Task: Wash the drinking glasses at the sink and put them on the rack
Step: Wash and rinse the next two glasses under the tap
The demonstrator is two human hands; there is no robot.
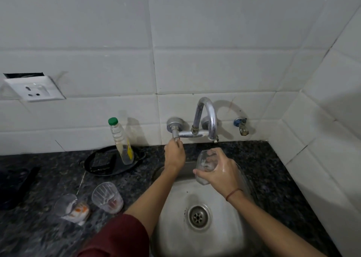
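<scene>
Suds were seen on the glass point(205, 165), which was gripped round its side by the right hand point(220, 171) and held tilted over the sink point(172, 229). Its mouth was turned up toward the spout point(212, 120), presumably so that water could be run in for rinsing. The handle point(175, 134) was pinched by the curled fingers of the left hand point(174, 154), most likely to start the flow; no stream could be made out.

Two more glasses were left on the counter point(273, 168), to the left of the sink. A second glass point(107, 197) was stood upright with streaks inside. A third glass point(65, 204), blurred, was set beside something white and orange that could not be identified. Both were judged to be awaiting their turn. No rack was shown in the head view.

Behind them a bottle point(121, 141) was stood on a black pan point(101, 164). The counter was of dark speckled stone. The wall point(214, 71) was tiled in white, with a socket point(36, 89) at the left and a small valve point(242, 125) to the right of the spout.
</scene>
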